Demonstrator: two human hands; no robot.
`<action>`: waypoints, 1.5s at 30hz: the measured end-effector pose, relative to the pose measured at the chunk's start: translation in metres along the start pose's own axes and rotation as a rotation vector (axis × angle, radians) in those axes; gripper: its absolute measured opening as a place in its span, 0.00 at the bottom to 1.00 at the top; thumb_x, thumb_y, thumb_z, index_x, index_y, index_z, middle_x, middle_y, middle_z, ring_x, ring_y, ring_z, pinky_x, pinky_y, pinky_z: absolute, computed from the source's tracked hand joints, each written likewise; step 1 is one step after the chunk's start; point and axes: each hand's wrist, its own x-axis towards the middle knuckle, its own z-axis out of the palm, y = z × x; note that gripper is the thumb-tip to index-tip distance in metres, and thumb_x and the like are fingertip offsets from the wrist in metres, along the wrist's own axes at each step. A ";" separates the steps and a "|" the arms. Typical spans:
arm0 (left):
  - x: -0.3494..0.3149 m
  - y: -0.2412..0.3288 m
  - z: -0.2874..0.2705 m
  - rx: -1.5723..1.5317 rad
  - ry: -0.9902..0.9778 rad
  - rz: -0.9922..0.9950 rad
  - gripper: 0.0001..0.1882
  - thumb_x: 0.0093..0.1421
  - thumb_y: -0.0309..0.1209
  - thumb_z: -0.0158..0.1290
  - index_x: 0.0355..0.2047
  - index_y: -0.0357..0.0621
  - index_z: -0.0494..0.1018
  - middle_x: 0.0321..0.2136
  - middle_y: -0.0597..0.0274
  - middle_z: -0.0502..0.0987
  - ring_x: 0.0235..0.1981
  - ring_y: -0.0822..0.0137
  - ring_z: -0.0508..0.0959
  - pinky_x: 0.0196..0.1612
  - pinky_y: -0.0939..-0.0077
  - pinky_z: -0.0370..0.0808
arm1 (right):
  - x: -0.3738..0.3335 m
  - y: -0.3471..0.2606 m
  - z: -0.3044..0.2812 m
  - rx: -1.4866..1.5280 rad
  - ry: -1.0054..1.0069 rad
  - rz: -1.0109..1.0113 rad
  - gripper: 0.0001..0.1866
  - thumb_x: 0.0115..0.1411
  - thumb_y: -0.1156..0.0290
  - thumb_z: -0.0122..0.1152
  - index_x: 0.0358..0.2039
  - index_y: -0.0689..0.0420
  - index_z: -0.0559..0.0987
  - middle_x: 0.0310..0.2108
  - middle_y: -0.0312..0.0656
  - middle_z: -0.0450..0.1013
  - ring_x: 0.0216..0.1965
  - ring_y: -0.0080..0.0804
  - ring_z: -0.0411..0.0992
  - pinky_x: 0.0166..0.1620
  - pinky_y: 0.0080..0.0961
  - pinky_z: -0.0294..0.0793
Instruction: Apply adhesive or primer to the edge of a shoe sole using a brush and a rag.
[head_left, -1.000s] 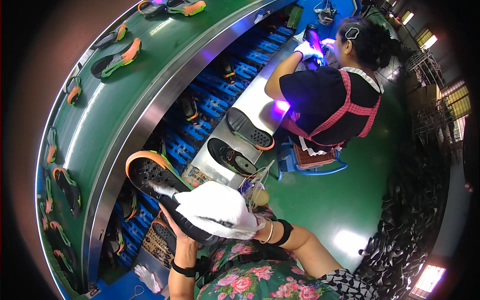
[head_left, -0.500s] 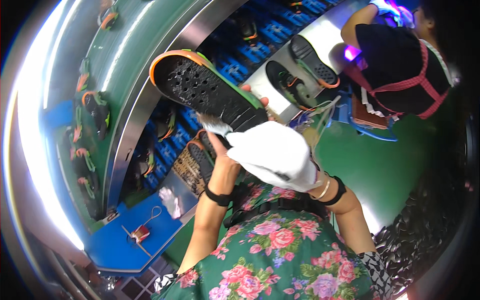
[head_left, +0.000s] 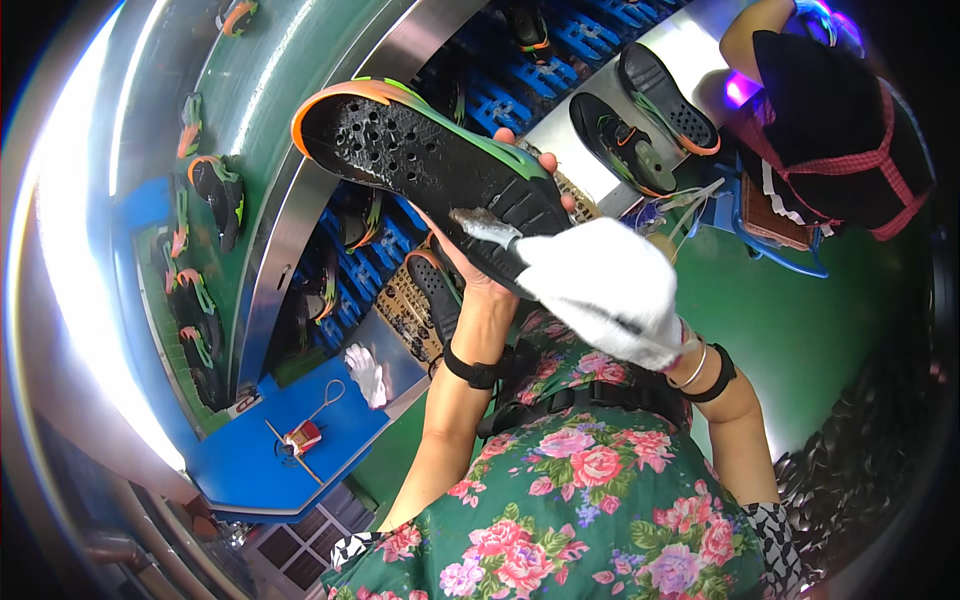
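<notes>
A black shoe sole (head_left: 410, 160) with an orange and green rim is held up in front of me, its holed, grooved inner face showing. My bare left hand (head_left: 478, 272) is closed around it from below, fingertips curling over the far edge. Shiny wet patches cover the holed end. My right hand (head_left: 608, 288), in a white glove, is closed on a brush (head_left: 490, 230). The bristles press on the black surface near the middle, beside the grooves. Most of the brush handle is hidden by the glove.
On the left runs a green conveyor (head_left: 275, 70) with several soles and shoes. A blue table (head_left: 250, 455) bears a red container (head_left: 303, 437) and a white glove (head_left: 366, 375). Two soles lie on a white surface (head_left: 560, 135). A co-worker (head_left: 825, 130) sits at the right.
The brush has moved from the near edge of the sole onto its face, toward the grooves. The sole has turned slightly, and the surroundings have shifted right in the view.
</notes>
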 end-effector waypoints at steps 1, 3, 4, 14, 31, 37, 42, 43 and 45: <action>0.000 0.001 -0.001 0.004 0.006 0.021 0.53 0.61 0.74 0.44 0.69 0.41 0.61 0.56 0.43 0.75 0.57 0.39 0.76 0.53 0.33 0.77 | 0.001 0.001 0.002 -0.083 -0.034 -0.134 0.14 0.58 0.77 0.68 0.46 0.58 0.86 0.42 0.44 0.83 0.43 0.40 0.81 0.45 0.34 0.81; 0.002 0.001 -0.006 0.044 -0.060 0.056 0.54 0.60 0.75 0.44 0.69 0.40 0.61 0.56 0.42 0.74 0.58 0.40 0.75 0.52 0.33 0.77 | 0.000 0.002 0.005 -0.103 -0.061 -0.242 0.12 0.57 0.77 0.70 0.43 0.57 0.87 0.41 0.44 0.83 0.41 0.39 0.81 0.43 0.33 0.81; 0.002 0.004 -0.009 0.046 -0.056 0.057 0.54 0.60 0.75 0.44 0.69 0.40 0.61 0.56 0.42 0.74 0.58 0.40 0.75 0.52 0.33 0.77 | 0.000 0.004 0.004 -0.099 -0.060 -0.240 0.12 0.57 0.77 0.70 0.43 0.57 0.87 0.41 0.44 0.83 0.41 0.39 0.81 0.43 0.33 0.81; 0.005 0.010 -0.003 -0.006 -0.001 -0.010 0.55 0.56 0.78 0.45 0.68 0.44 0.64 0.59 0.48 0.74 0.57 0.41 0.75 0.50 0.33 0.77 | -0.001 0.003 -0.008 0.247 -0.083 0.048 0.10 0.53 0.79 0.73 0.38 0.58 0.87 0.40 0.44 0.84 0.38 0.37 0.82 0.43 0.32 0.81; 0.008 0.032 -0.015 0.068 -0.180 -0.219 0.59 0.53 0.73 0.58 0.72 0.43 0.57 0.68 0.51 0.62 0.51 0.44 0.71 0.50 0.48 0.73 | 0.004 0.004 -0.002 0.089 -0.197 -0.018 0.12 0.54 0.77 0.74 0.41 0.55 0.87 0.39 0.41 0.84 0.37 0.36 0.81 0.38 0.30 0.80; 0.004 0.046 -0.016 0.228 -0.056 -0.261 0.63 0.51 0.77 0.54 0.71 0.39 0.56 0.66 0.46 0.62 0.47 0.46 0.72 0.45 0.52 0.73 | 0.015 0.020 -0.005 -0.128 -0.174 -0.178 0.15 0.53 0.77 0.73 0.43 0.59 0.86 0.40 0.43 0.83 0.35 0.39 0.80 0.38 0.32 0.80; 0.006 0.050 -0.001 0.399 0.032 -0.332 0.61 0.54 0.74 0.53 0.71 0.35 0.56 0.66 0.37 0.60 0.42 0.45 0.73 0.38 0.54 0.72 | 0.009 0.005 -0.004 -0.026 -0.333 -0.148 0.15 0.54 0.75 0.73 0.44 0.53 0.87 0.42 0.42 0.83 0.36 0.39 0.80 0.38 0.31 0.80; 0.004 0.054 -0.011 0.332 0.042 -0.331 0.60 0.55 0.73 0.53 0.71 0.35 0.55 0.66 0.36 0.61 0.44 0.40 0.75 0.43 0.49 0.75 | 0.011 0.005 -0.008 0.084 -0.349 -0.108 0.14 0.53 0.75 0.74 0.42 0.54 0.87 0.42 0.42 0.84 0.36 0.39 0.80 0.37 0.31 0.80; -0.002 0.075 -0.033 0.363 0.099 -0.354 0.58 0.56 0.71 0.52 0.71 0.36 0.56 0.67 0.35 0.61 0.48 0.37 0.75 0.47 0.43 0.75 | 0.015 0.009 -0.009 0.174 -0.341 -0.072 0.13 0.52 0.76 0.75 0.40 0.57 0.87 0.40 0.42 0.84 0.37 0.39 0.81 0.37 0.31 0.80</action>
